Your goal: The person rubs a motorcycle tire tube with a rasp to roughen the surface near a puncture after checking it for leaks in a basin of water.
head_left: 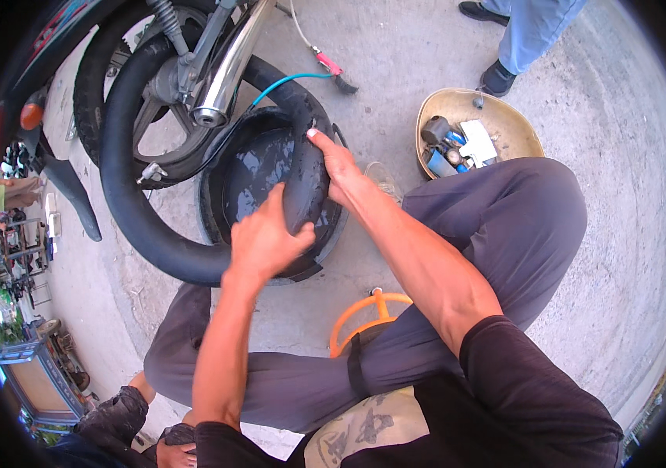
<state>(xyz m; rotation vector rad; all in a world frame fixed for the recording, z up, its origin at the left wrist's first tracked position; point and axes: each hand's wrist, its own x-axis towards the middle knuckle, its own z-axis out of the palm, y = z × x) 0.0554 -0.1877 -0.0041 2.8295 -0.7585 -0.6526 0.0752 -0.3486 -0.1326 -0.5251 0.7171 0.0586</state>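
My right hand [334, 168] grips the black inflated inner tube [134, 214] on its right side, thumb on top. My left hand [269, 242] is lower and to the left on the same tube, index finger raised and thumb against the rubber. The tube arches over a black basin [247, 179] of dark water, and part of it lies in or over the basin's right side. The motorcycle's rear wheel [145, 132] and chrome exhaust [223, 78] stand just behind. A teal hose [286, 78] with a pink-red fitting [326, 64] runs across the tube toward the wheel.
A tan bowl [520, 125] of small parts sits right, near another person's shoe [497, 80]. An orange stand [344, 318] is under my legs. At far left are people [1, 199], clutter and a framed cart [32, 378]. Another person's legs [110, 413] show lower left.
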